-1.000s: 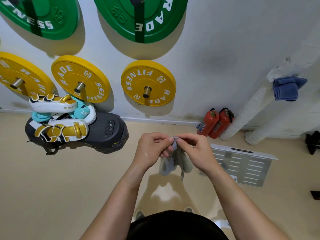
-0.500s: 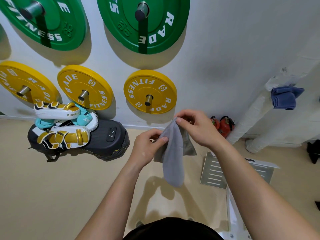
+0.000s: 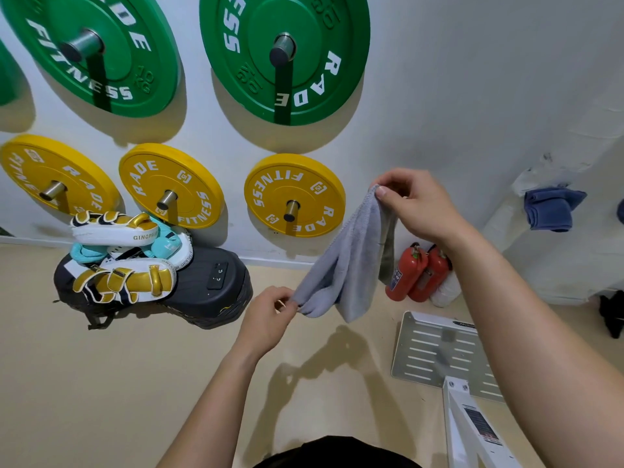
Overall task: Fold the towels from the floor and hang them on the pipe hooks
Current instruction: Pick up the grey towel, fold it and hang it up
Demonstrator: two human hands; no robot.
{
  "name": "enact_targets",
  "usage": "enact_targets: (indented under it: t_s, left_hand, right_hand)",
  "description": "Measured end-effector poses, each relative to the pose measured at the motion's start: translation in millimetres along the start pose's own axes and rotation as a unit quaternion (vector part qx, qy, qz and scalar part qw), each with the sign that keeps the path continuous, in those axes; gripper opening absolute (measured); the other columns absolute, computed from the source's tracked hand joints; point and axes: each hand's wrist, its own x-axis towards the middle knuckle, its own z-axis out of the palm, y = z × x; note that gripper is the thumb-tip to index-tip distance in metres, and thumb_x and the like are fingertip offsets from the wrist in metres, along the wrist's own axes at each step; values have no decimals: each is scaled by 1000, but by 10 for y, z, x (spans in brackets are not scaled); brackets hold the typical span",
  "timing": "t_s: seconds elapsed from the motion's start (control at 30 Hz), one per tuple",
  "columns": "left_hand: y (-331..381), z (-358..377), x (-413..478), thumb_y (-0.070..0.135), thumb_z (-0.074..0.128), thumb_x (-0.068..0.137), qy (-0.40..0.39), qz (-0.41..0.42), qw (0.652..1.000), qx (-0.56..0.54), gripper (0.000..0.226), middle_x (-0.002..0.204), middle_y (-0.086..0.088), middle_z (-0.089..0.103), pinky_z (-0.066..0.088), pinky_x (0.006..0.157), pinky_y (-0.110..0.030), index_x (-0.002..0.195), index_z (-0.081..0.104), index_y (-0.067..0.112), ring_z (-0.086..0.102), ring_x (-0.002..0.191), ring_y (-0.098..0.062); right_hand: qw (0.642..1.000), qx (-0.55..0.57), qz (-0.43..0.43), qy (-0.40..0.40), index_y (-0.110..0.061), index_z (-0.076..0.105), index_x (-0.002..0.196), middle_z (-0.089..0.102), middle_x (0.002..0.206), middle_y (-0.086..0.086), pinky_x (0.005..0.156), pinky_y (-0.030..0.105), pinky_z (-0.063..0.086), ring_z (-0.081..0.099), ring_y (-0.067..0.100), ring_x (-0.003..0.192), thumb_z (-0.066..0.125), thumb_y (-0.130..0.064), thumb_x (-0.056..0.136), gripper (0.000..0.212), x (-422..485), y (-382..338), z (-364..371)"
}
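A small grey towel (image 3: 347, 261) hangs in the air in front of the wall, stretched at a slant between my hands. My right hand (image 3: 415, 204) pinches its upper corner at chest height. Lower and to the left, my left hand (image 3: 270, 315) pinches its bottom edge. The cloth droops in loose folds between the two grips. On the white wrapped pipe (image 3: 506, 217) at the right hangs a folded blue towel (image 3: 550, 211). The hook under it is hidden.
Green and yellow weight plates (image 3: 293, 197) are mounted on the wall. A black pad with boxing mitts (image 3: 135, 275) lies on the floor at left. Two red fire extinguishers (image 3: 415, 275) stand against the wall. A white slotted metal plate (image 3: 435, 352) lies at right.
My hands have moved apart: the right one rose up and right with the towel's corner, the left one dropped to its lower edge. The bunched towel has opened out between them.
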Motion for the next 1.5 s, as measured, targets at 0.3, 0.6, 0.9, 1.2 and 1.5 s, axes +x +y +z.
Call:
enact_targets:
  t_s: [0.3, 0.6, 0.9, 1.2, 1.5]
  left_hand:
    - [195, -542, 206, -2, 63, 85, 168, -110, 974, -103, 19, 70, -6, 72, 53, 52, -19, 80, 72, 13, 66, 51, -7]
    - [246, -679, 211, -2, 65, 84, 72, -80, 992, -66, 21, 78, -5, 75, 57, 69, -26, 77, 77, 15, 71, 71, -11]
    - [258, -527, 297, 14, 81, 76, 96, -30, 995, 3, 15, 74, -4, 70, 44, 57, -12, 83, 71, 24, 57, 61, -7]
    - [608, -711, 607, 18, 66, 93, 121, 60, 986, -100, 10, 86, 14, 67, 45, 70, -13, 87, 69, 25, 58, 80, 8]
    - [670, -503, 693, 23, 62, 96, 203, 109, 972, -39, 5, 88, 17, 66, 47, 70, -29, 97, 64, 27, 60, 84, -7]
  right_hand:
    - [995, -37, 72, 55, -29, 64, 83, 68, 84, -2, 68, 23, 42, 60, 14, 80, 59, -13, 96, 20, -85, 372, 27]
    - [978, -77, 148, 123, -22, 65, 90, 59, 76, -8, 59, 23, 36, 50, 3, 63, 57, -18, 97, 11, -134, 648, 18]
    - [977, -57, 167, 120, -19, 65, 92, 59, 78, -10, 60, 17, 37, 51, 3, 67, 55, -18, 97, 12, -68, 675, -20]
    - [965, 57, 238, 90, -8, 63, 100, 59, 74, 0, 56, 16, 44, 53, 16, 70, 53, -9, 100, 10, -355, 1059, 39]
    - [952, 47, 265, 146, -8, 63, 101, 64, 91, 3, 78, 33, 42, 58, 21, 87, 50, -16, 101, 15, -471, 1199, 289]
